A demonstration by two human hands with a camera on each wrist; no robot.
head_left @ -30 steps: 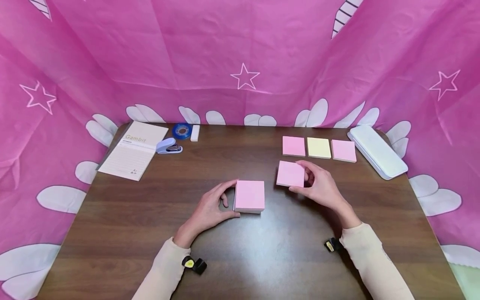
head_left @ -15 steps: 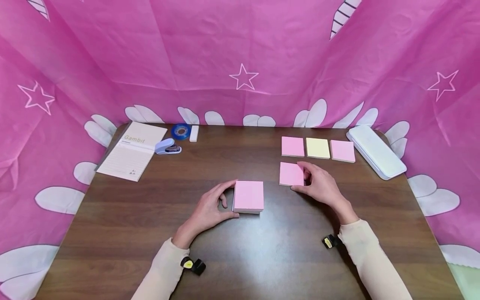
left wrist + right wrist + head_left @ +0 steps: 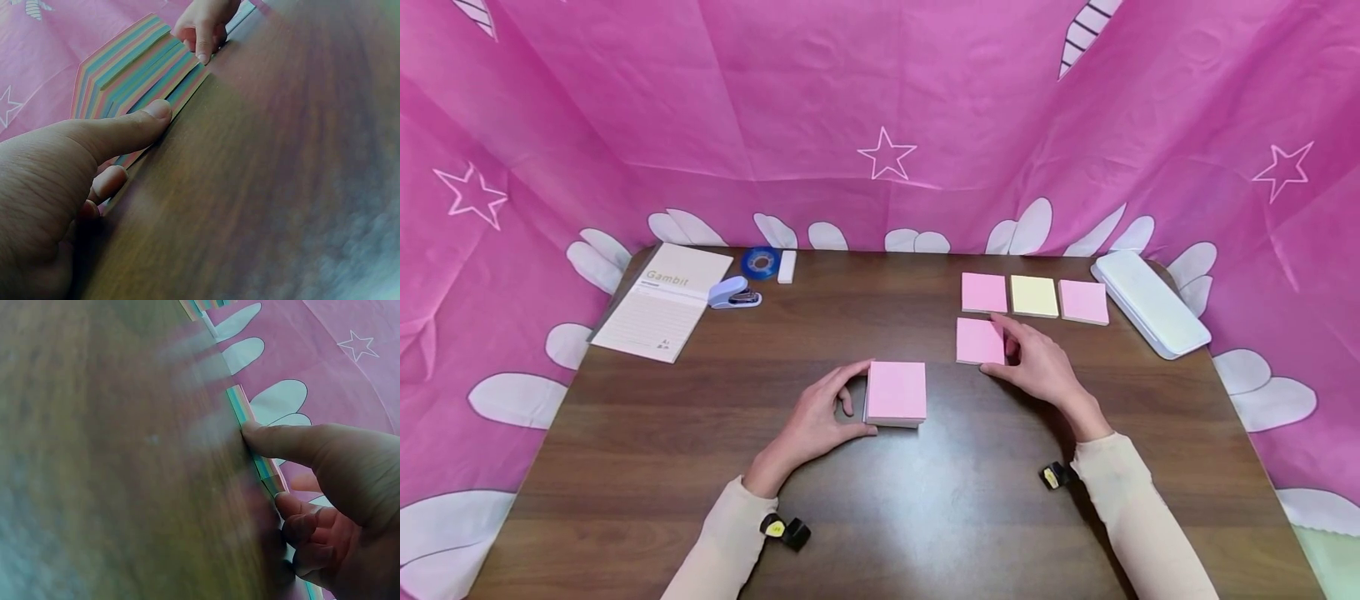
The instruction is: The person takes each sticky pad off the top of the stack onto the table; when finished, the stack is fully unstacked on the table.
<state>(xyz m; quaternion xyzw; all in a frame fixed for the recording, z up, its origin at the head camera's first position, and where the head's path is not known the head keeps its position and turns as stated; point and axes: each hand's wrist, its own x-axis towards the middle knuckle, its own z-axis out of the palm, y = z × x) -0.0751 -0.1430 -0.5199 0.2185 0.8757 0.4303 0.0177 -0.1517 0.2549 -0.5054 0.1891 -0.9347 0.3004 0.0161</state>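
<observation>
Head view: left hand (image 3: 815, 421) cups the big sticky-note block (image 3: 896, 393) at tabletop (image 3: 700, 467) centre, thumb and fingers on its 9 o'clock side. Right hand (image 3: 1037, 367) pinches a thin pink pad (image 3: 979, 341) at its 3 o'clock edge, just below a row of three pads (image 3: 1034, 296) at 1 o'clock.

Left wrist view: thumb (image 3: 134, 128) presses the block's striped side (image 3: 134, 69).

Right wrist view: thumb (image 3: 275, 440) on the thin pad's edge (image 3: 250, 434), fingers curled underneath.

Best done: keep the pad flat, square it under the row's leftmost pad, leave a gap.
</observation>
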